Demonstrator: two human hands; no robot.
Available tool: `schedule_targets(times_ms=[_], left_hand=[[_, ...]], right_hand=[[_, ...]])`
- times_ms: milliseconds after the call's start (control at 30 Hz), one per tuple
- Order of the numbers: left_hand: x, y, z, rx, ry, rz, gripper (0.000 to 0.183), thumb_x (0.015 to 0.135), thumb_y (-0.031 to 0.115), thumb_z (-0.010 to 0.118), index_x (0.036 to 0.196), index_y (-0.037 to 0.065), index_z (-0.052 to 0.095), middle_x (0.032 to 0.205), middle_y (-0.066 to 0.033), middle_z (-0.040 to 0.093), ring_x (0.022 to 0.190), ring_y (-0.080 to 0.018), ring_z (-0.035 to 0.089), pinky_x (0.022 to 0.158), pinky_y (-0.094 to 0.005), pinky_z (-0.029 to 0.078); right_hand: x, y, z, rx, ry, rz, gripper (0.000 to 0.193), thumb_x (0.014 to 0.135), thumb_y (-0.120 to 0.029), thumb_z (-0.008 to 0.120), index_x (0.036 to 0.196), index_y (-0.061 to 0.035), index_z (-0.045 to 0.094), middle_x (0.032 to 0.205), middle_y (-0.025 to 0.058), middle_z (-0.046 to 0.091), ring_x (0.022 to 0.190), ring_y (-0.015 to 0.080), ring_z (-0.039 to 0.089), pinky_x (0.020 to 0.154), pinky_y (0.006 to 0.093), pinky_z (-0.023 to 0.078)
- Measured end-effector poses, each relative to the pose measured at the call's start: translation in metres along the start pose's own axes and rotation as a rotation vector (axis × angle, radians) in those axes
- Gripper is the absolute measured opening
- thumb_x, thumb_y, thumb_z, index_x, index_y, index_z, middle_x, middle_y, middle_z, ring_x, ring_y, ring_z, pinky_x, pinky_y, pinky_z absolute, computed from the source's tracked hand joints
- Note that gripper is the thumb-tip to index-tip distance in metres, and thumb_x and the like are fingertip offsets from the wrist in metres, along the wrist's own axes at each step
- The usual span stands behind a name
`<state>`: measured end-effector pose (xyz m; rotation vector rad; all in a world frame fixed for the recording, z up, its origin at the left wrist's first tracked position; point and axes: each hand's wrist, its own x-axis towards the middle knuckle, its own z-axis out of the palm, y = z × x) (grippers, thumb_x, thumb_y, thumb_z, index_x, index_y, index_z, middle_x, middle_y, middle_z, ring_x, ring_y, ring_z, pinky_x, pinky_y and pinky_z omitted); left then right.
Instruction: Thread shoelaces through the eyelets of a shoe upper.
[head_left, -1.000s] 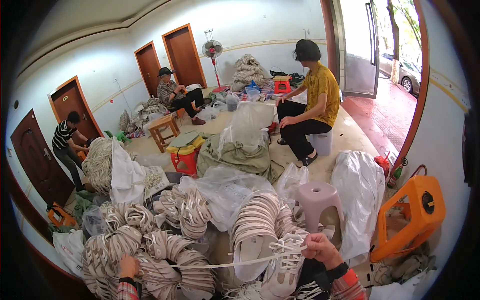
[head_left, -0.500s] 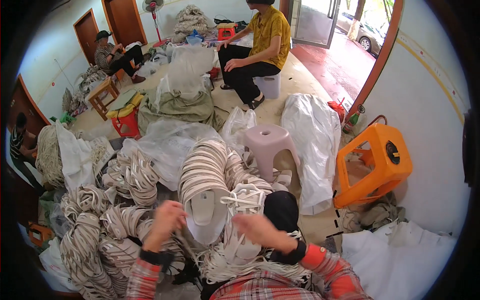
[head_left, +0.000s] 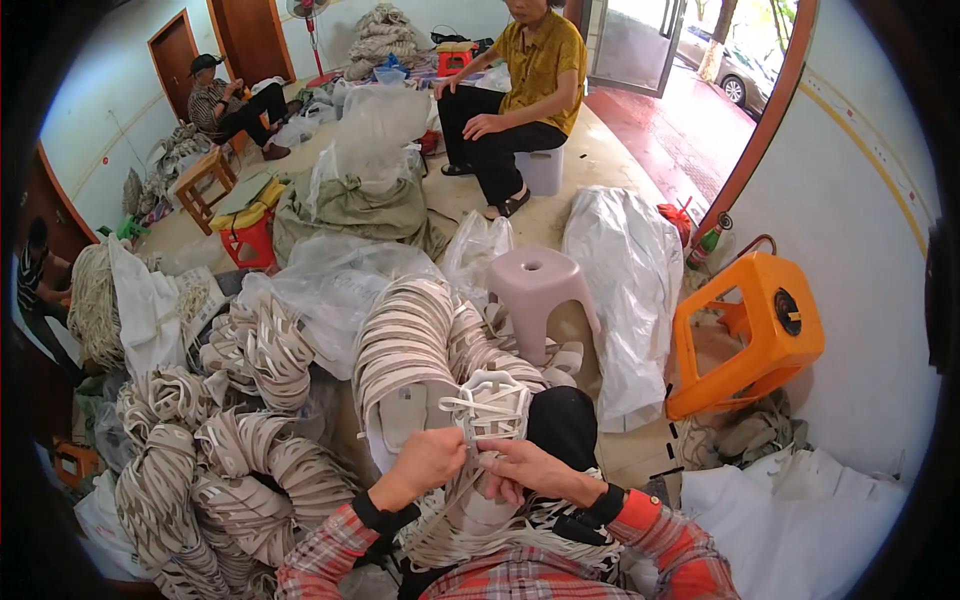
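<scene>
On my lap lies a beige shoe upper (head_left: 498, 402), partly laced with a cream shoelace (head_left: 462, 404). My left hand (head_left: 430, 464) is closed at the upper's left side, its fingers pinching the lace. From the right, my right hand (head_left: 532, 470) reaches over the upper, thumb and fingers closed on the lace near the left fingertips. The pinched part is mostly hidden by the fingers. Loose cream laces (head_left: 500, 540) spread over my lap below both hands. Just beyond my left hand stands a long nested stack of beige uppers (head_left: 405, 325).
More bundled uppers (head_left: 270, 470) pile up at the left. A pale pink stool (head_left: 538, 290) is ahead, an orange stool (head_left: 745, 330) at right. White sacking (head_left: 790, 530) lies near right. A seated person in a yellow shirt (head_left: 540, 75) is farther off; two others work at the left.
Both hands have come together at the shoe upper: the left moved right, the right drew down slightly. The yellow-shirted person's head has turned.
</scene>
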<state>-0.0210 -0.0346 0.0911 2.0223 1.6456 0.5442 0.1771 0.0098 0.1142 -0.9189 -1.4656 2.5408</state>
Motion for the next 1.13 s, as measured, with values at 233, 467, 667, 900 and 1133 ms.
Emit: schedule_targets(times_ms=[233,467,667,900,1133], left_hand=[[0.01,-0.018,-0.001,-0.779,-0.218,-0.326,0.019,0.081,0.019,0.06,0.074,0.002,0.056,0.058,-0.004,0.055,0.046,-0.0143,0.051,0.041,-0.0252,0.038],[-0.018,-0.043,0.048,-1.408,-0.24,-0.747,0.013,0.083,0.018,0.06,0.078,0.006,0.058,0.051,0.0072,0.042,0.038,-0.0028,0.03,0.035,-0.0192,0.019],[-0.019,-0.044,0.04,-1.488,-0.269,-0.709,0.012,0.084,0.018,0.059,0.081,0.006,0.059,0.05,0.0089,0.04,0.038,-0.0021,0.028,0.035,-0.0194,0.018],[-0.014,-0.053,0.039,-1.422,-0.284,-0.636,0.015,0.082,0.02,0.06,0.077,0.006,0.06,0.05,0.0081,0.038,0.039,-0.003,0.025,0.038,-0.0211,0.017],[-0.008,-0.038,0.027,-1.088,-0.233,-0.486,0.015,0.081,0.02,0.062,0.076,0.006,0.061,0.054,0.0075,0.044,0.041,-0.0042,0.03,0.039,-0.0215,0.02]], right_hand=[[0.002,0.023,-0.008,0.584,-0.062,0.009,0.051,0.087,-0.01,0.051,0.133,-0.012,0.028,0.075,0.0065,0.056,0.045,0.008,0.048,0.037,0.0192,0.034],[-0.001,0.017,-0.008,0.534,-0.134,0.117,0.051,0.091,-0.012,0.044,0.137,-0.0164,0.022,0.077,0.0117,0.06,0.045,0.0111,0.052,0.04,0.0206,0.043],[0.016,-0.012,-0.021,-0.688,-0.078,0.228,0.044,0.094,-0.028,0.034,0.135,-0.0154,0.027,0.071,0.0127,0.062,0.043,0.0149,0.055,0.036,0.0259,0.043],[0.026,-0.02,-0.022,-0.683,-0.087,0.106,0.035,0.093,-0.026,0.039,0.122,-0.0066,0.045,0.054,0.0053,0.053,0.035,0.0098,0.046,0.033,0.0231,0.037],[0.043,0.006,-0.024,-0.266,0.103,0.141,0.036,0.084,-0.023,0.056,0.114,-0.0042,0.052,0.058,0.0066,0.058,0.035,0.0081,0.047,0.031,0.0193,0.037]])
